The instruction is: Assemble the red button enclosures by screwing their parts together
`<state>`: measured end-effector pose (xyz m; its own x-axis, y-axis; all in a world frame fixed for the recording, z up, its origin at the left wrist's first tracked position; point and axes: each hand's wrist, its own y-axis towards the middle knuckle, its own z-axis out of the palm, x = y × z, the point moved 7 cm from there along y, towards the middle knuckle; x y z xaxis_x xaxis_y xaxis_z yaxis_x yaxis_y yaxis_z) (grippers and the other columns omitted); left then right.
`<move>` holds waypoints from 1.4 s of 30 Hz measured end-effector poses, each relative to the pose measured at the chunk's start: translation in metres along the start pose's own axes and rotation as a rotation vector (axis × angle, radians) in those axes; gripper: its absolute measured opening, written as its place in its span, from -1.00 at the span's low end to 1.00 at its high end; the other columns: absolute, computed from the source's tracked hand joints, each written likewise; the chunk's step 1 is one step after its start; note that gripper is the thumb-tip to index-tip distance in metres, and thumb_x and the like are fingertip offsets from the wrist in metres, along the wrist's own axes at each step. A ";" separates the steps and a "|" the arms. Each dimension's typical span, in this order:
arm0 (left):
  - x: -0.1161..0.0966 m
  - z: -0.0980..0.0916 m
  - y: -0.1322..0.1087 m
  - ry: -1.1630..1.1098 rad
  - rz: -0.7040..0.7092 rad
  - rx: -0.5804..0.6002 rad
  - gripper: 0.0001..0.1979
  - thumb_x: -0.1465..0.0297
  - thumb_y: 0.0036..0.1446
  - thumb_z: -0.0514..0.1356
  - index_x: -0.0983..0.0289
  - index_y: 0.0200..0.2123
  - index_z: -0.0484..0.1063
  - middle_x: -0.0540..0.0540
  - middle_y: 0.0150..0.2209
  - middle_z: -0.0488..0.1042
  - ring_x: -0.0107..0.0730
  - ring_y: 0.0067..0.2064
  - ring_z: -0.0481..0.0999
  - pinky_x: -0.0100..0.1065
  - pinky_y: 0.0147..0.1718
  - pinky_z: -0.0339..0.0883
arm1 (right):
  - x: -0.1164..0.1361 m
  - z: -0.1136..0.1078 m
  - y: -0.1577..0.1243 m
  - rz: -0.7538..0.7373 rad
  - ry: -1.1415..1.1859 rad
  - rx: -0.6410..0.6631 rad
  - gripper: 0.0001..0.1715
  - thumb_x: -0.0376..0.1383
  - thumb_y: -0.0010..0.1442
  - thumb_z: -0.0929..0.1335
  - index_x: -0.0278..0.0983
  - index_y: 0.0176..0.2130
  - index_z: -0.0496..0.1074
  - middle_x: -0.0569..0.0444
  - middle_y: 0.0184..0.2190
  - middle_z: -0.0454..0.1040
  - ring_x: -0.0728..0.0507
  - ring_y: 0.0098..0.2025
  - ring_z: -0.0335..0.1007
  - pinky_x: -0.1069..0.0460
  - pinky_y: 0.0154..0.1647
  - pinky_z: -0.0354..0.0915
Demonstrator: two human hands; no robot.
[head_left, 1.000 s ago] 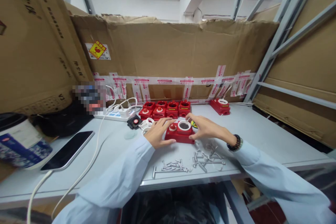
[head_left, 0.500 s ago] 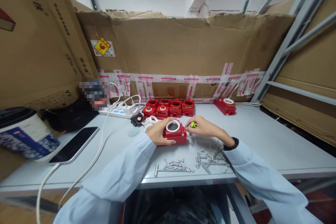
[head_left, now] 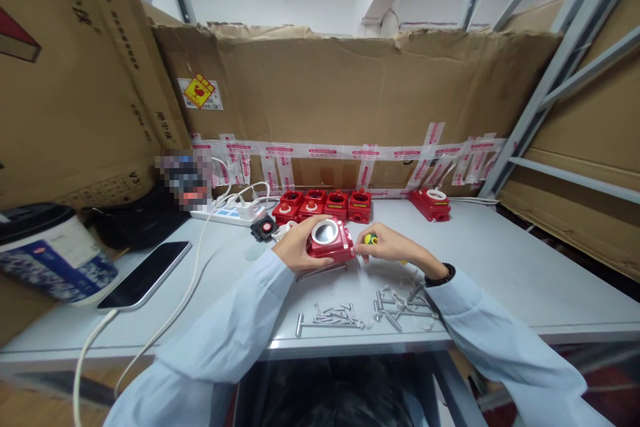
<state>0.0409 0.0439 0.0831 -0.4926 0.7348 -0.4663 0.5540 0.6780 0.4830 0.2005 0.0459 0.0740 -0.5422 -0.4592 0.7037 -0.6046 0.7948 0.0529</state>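
My left hand grips a red plastic box with a white ring on its top, tilted up off the grey table. Beside the box's right edge, my right hand is closed on a small tool with a yellow and green handle. A pile of metal screws lies on the table just in front of both hands. Behind the hands stands a row of several more red boxes, and one further red box sits apart to the right.
A phone on a white cable lies at the left, beside a blue and white tub. A white power strip and a small black part sit behind. Taped cardboard walls and a metal rack enclose the table.
My left hand has lifted and tilted the red box off the table. My right hand left the box and closed on the yellow and green tool, bringing it to the box's right side.
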 end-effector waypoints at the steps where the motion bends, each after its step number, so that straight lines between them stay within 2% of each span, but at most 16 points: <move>1: 0.000 0.000 0.000 -0.003 0.004 0.000 -0.27 0.29 -0.19 0.33 0.26 0.08 0.17 0.15 0.01 0.40 -0.14 -0.01 0.43 -0.22 0.00 0.29 | 0.000 0.000 0.000 0.000 0.002 -0.006 -0.66 -0.15 0.10 0.31 -0.34 -0.52 0.46 0.08 -0.59 0.47 0.01 -0.52 0.26 0.11 -0.46 0.13; 8: 0.002 0.000 0.000 -0.017 0.023 -0.009 -0.26 0.30 -0.21 0.34 0.24 0.08 0.18 0.17 0.04 0.38 -0.13 0.03 0.41 -0.20 0.01 0.27 | -0.003 0.000 0.001 0.025 0.017 -0.050 -0.79 -0.21 0.05 0.35 -0.32 -0.43 0.49 0.10 -0.57 0.48 -0.02 -0.49 0.33 0.09 -0.43 0.19; 14: 0.000 -0.001 0.001 0.009 0.034 -0.015 -0.27 0.30 -0.21 0.33 0.23 0.08 0.19 0.16 0.03 0.39 -0.11 0.03 0.41 -0.19 0.01 0.27 | 0.001 0.001 0.003 -0.032 0.021 -0.086 -0.73 -0.28 0.08 0.29 -0.32 -0.57 0.44 0.09 -0.57 0.48 -0.01 -0.47 0.33 0.08 -0.37 0.20; 19: -0.002 0.000 0.001 0.012 0.060 -0.009 -0.28 0.31 -0.21 0.33 0.23 0.08 0.19 0.15 0.03 0.39 -0.14 0.01 0.42 -0.20 -0.01 0.28 | -0.005 0.000 0.004 0.015 0.083 -0.100 -0.89 -0.33 -0.03 0.35 -0.33 -0.49 0.47 0.10 -0.57 0.48 0.00 -0.49 0.32 0.11 -0.43 0.19; 25: -0.003 -0.004 0.001 0.003 0.066 -0.051 -0.28 0.30 -0.20 0.34 0.25 0.08 0.18 0.17 0.03 0.39 -0.13 0.02 0.41 -0.21 0.00 0.28 | -0.011 0.002 0.001 0.108 0.083 -0.046 -0.70 -0.21 0.09 0.28 -0.33 -0.47 0.50 0.07 -0.55 0.51 0.07 -0.65 0.07 0.13 -0.63 0.05; 28: -0.003 -0.002 0.001 0.033 0.060 -0.031 -0.29 0.29 -0.20 0.33 0.23 0.07 0.19 0.16 0.03 0.39 -0.13 0.02 0.41 -0.20 0.00 0.28 | -0.003 0.003 0.000 0.028 0.034 -0.041 -0.72 -0.27 0.08 0.27 -0.33 -0.53 0.49 0.08 -0.56 0.50 0.05 -0.61 0.15 0.12 -0.57 0.09; 33: -0.001 0.000 0.001 0.067 0.056 -0.019 -0.27 0.29 -0.21 0.34 0.21 0.08 0.19 0.14 0.04 0.39 -0.12 0.02 0.41 -0.19 0.00 0.28 | 0.000 0.001 0.003 -0.015 -0.027 -0.112 -0.83 -0.33 0.00 0.31 -0.33 -0.54 0.46 0.10 -0.59 0.48 -0.01 -0.50 0.31 0.09 -0.42 0.18; 36: 0.000 0.000 0.001 0.044 0.060 -0.017 -0.26 0.30 -0.21 0.34 0.23 0.09 0.18 0.16 0.04 0.38 -0.12 0.04 0.40 -0.19 0.02 0.27 | -0.004 -0.001 0.005 -0.003 -0.050 -0.194 -0.91 -0.34 -0.09 0.34 -0.33 -0.50 0.45 0.13 -0.57 0.44 0.00 -0.50 0.27 0.11 -0.44 0.16; 42: 0.004 -0.001 0.000 -0.016 0.023 -0.017 -0.26 0.31 -0.23 0.35 0.24 0.08 0.19 0.14 0.02 0.39 -0.14 0.01 0.42 -0.22 0.00 0.29 | 0.000 -0.001 0.002 0.013 -0.157 -0.284 -0.94 -0.35 -0.14 0.35 -0.32 -0.51 0.41 0.15 -0.58 0.40 0.02 -0.53 0.22 0.12 -0.49 0.11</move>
<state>0.0383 0.0471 0.0822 -0.4688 0.7499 -0.4667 0.5539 0.6612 0.5060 0.1999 0.0480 0.0752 -0.6452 -0.4867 0.5889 -0.4221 0.8696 0.2562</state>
